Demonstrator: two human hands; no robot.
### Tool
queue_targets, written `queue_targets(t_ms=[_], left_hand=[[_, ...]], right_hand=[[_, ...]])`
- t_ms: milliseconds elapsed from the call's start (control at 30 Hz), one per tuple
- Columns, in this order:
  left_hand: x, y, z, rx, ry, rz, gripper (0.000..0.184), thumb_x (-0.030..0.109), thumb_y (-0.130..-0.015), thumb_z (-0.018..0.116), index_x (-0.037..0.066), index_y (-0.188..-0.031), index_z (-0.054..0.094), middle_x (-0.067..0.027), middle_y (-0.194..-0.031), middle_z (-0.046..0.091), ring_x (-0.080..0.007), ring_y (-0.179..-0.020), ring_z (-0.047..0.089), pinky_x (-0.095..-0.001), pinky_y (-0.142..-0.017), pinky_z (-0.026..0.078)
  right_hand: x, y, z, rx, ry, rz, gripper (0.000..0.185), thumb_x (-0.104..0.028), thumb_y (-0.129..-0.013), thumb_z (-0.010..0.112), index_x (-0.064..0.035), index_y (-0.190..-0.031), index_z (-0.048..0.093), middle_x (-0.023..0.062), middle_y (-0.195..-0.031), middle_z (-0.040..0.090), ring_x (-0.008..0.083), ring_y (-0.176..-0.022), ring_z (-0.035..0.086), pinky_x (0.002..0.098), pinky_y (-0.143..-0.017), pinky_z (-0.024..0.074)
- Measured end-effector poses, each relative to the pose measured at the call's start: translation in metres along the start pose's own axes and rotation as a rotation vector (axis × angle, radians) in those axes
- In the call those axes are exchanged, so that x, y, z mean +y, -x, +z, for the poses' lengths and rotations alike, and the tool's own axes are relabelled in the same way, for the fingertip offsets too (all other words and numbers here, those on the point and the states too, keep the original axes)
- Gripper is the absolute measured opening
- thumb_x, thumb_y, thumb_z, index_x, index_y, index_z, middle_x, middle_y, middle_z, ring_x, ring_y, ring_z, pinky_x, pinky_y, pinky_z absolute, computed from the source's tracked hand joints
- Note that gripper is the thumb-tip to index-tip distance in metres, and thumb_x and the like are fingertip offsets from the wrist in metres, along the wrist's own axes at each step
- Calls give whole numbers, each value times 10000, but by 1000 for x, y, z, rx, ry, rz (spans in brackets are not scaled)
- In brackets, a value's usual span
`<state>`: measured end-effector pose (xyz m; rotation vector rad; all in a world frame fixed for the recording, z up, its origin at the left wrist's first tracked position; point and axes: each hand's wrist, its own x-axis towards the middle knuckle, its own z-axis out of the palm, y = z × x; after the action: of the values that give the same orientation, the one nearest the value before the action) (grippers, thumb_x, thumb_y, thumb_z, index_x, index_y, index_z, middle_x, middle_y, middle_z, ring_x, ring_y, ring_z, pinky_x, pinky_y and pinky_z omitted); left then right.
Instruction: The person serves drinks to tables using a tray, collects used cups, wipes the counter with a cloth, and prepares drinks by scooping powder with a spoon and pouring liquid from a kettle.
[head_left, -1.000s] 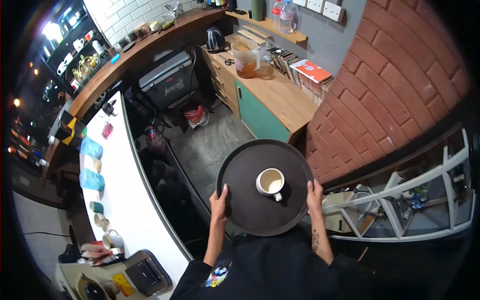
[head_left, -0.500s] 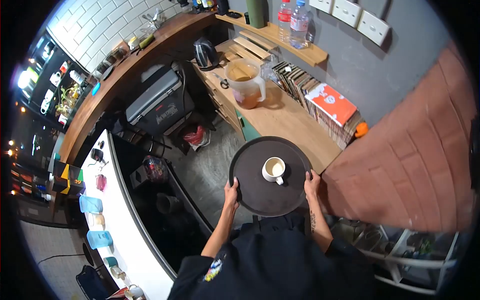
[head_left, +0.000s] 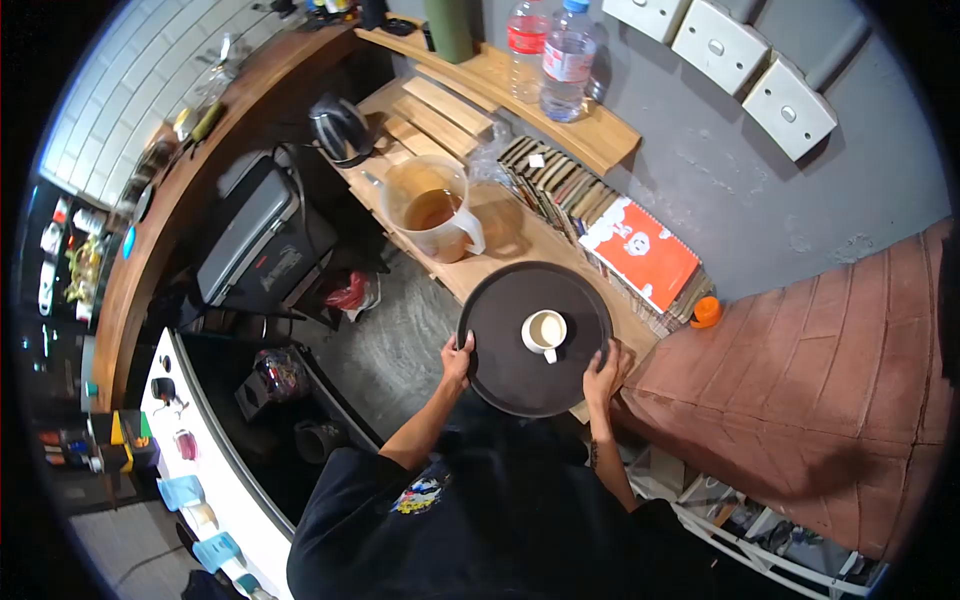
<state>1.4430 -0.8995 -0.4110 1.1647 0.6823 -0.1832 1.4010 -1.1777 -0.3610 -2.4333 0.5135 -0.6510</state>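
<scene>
A round dark brown serving tray (head_left: 500, 375) is held level in front of my body. My left hand (head_left: 457, 361) grips its left rim, thumb on top. On the opposite side, my right hand (head_left: 606, 375) is closed on the right rim, thumb over the edge; the fingers beneath are hidden. Right of the tray's middle stands a white cup (head_left: 543, 333), upright, handle towards me, with something pale inside. The tray's far part overlaps the wooden counter in view; whether it touches the counter I cannot tell.
On the wooden counter (head_left: 515, 250) stand a clear pitcher (head_left: 432, 208) of amber liquid, a black kettle (head_left: 340, 130) and a row of records (head_left: 565, 185). Plastic bottles (head_left: 567, 70) line the shelf. A reddish brick-patterned surface (head_left: 790, 400) bounds the right; a white counter (head_left: 215, 480) lies left.
The tray and both hands have come closer to the wooden counter, and the view has shifted with my body. The right hand wraps further over the rim; the cup stays on the tray.
</scene>
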Motion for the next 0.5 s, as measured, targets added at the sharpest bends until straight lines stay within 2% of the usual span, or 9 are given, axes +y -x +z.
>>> queue_targets(t_ms=[33,67,100,167,233,300,367,433,500], left_hand=[[-4,-6,5,-10,-13,-21,350,214,-881,704,36,-1149,566,-75,-970,647,-169,-837,605,-322,-754,514],[-9,-13,10,62,7,11,388,201,-859,728,45,-1158,535,-89,-978,641,-174,-834,606,-320,-751,515],[-12,-21,17,132,29,52,433,189,-838,752,53,-1166,504,-102,-986,636,-179,-832,606,-318,-749,516],[-18,-32,25,106,44,67,482,177,-806,782,72,-1147,458,-101,-954,608,-168,-803,594,-302,-707,506],[-25,-43,30,126,-98,139,467,182,-799,788,84,-1110,454,-76,-893,580,-145,-764,574,-286,-660,486],[-23,-42,36,106,-168,233,484,224,-832,762,73,-1130,411,-86,-866,594,-140,-722,567,-291,-591,475],[-13,-34,38,84,-207,166,520,251,-838,755,70,-1153,383,-80,-856,591,-141,-714,564,-297,-584,477],[-22,-46,31,29,-188,-6,597,361,-854,719,65,-1225,357,-126,-974,584,-214,-856,580,-346,-731,496],[-28,-52,26,43,-358,29,713,454,-846,688,61,-1308,315,-217,-1106,550,-324,-1019,567,-422,-880,467]], right_hand=[[-5,1,-6,-52,-125,-62,254,-66,-882,578,9,-1124,593,164,-1015,578,319,-913,596,413,-845,464],[11,7,4,-322,-339,149,217,-142,-933,573,-15,-1107,601,99,-912,583,190,-812,602,300,-683,489],[8,8,10,-381,-525,135,240,-205,-984,526,-25,-1133,585,46,-840,580,102,-694,590,228,-569,467],[3,13,13,-625,-840,415,246,-211,-1000,500,-38,-1163,562,41,-829,586,94,-673,589,238,-581,481],[-4,12,18,-725,-851,422,240,-234,-1010,483,-43,-1138,550,43,-825,590,92,-677,591,239,-598,486],[-14,10,21,-753,-1032,610,252,-267,-1012,470,-40,-1079,554,26,-780,585,99,-673,591,229,-603,475],[-17,5,26,-830,-1004,599,265,-292,-1023,436,-54,-1024,552,47,-839,593,118,-687,603,254,-642,492],[-16,6,35,-776,-1028,648,262,-286,-1024,432,-52,-1020,551,52,-868,592,131,-703,609,265,-638,495],[-15,6,36,-758,-1106,682,290,-307,-1021,435,-39,-989,540,56,-869,570,145,-702,611,270,-617,500]])
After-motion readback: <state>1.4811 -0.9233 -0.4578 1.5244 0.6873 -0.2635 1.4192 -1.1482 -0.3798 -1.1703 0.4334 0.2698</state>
